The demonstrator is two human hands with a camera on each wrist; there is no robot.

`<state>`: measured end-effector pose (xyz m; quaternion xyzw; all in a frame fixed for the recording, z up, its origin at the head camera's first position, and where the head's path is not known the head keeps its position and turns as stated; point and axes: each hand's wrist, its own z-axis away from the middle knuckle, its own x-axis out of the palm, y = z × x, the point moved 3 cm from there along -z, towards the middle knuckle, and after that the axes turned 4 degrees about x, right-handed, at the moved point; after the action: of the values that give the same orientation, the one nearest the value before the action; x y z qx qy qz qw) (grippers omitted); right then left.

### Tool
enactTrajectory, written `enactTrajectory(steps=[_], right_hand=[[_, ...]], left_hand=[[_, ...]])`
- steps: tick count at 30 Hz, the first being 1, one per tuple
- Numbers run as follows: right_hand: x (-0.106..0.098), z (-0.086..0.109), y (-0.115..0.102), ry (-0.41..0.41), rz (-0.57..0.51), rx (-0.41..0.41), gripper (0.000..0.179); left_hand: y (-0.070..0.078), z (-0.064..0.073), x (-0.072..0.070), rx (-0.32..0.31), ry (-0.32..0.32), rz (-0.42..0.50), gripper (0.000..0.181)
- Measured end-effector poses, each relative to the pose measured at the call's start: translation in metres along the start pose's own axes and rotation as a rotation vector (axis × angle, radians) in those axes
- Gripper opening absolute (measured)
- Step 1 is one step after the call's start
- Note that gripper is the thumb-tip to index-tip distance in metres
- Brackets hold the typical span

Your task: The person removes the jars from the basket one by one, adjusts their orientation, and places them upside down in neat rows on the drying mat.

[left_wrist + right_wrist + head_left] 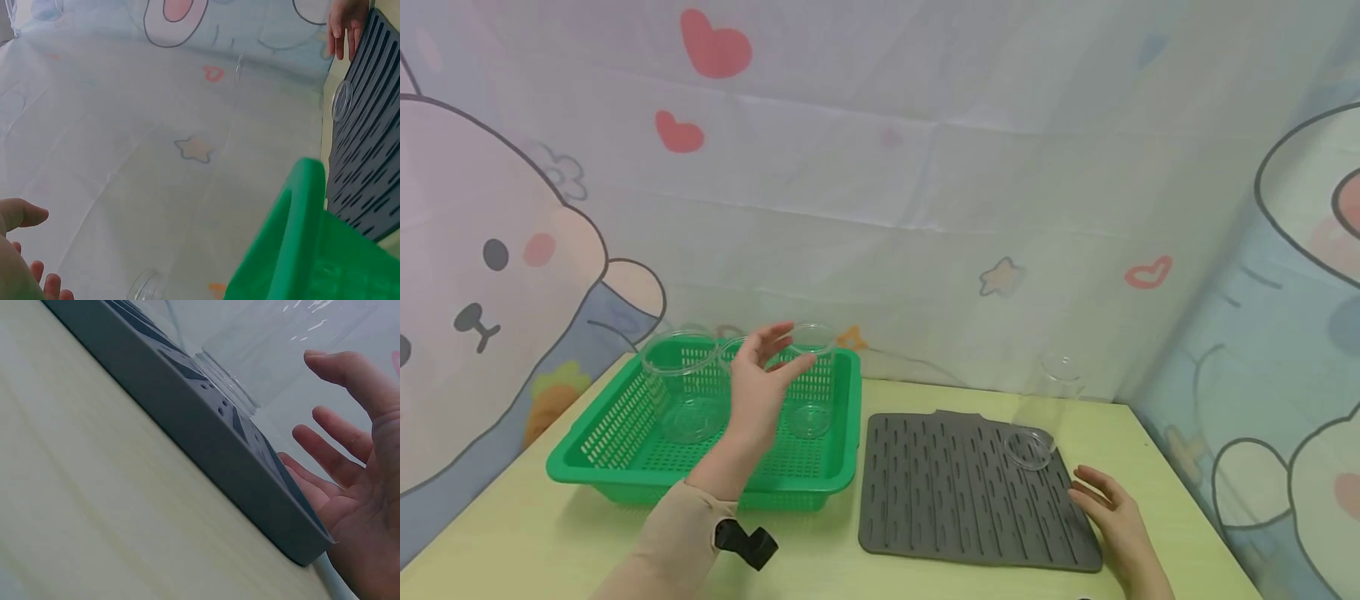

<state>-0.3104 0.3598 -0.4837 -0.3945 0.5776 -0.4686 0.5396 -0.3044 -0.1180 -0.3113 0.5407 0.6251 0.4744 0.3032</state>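
Note:
Inside the green basket point(842, 450) stand several clear containers. The wide clear container point(688, 400) is on the left, one behind my left hand is mostly hidden, and a narrower clear cup point(811, 392) stands on the right. My left hand point(763, 375) is raised over the basket beside the narrower cup's rim, thumb and fingers spread apart with nothing between them. On the right, a tall clear container point(1037, 417) stands upright on the grey drying mat point(955, 500). My right hand point(1112, 508) is at the mat's right edge, its fingers loosely bent and holding nothing.
Both the basket and the mat sit on a pale yellow-green table point(805, 550), basket left and mat right. A printed cloth point(880, 192) with hearts and cartoon animals hangs behind the table. A black wrist camera point(747, 543) is strapped to the left sleeve.

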Motion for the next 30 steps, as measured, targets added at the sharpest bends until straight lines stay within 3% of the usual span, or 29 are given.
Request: enactTrajectory(steps=[9,19,23,30], right_hand=[[0.001,0.001,0.001,0.009,-0.011,0.015,0.064],[0.001,-0.001,0.002,0.015,-0.001,0.058,0.066],[0.0,0.0,0.003,0.011,0.0,0.061,0.067],[0.002,0.001,0.0,0.001,-0.019,0.01,0.064]], left_hand=[[0.0,-0.005,-0.056,-0.022,0.155,-0.114,0.06],[-0.01,-0.02,-0.106,-0.143,0.293,-0.186,0.078],[-0.016,-0.028,-0.12,-0.217,0.277,-0.201,0.091],[-0.03,-0.042,-0.138,-0.34,0.164,-0.255,0.113]])
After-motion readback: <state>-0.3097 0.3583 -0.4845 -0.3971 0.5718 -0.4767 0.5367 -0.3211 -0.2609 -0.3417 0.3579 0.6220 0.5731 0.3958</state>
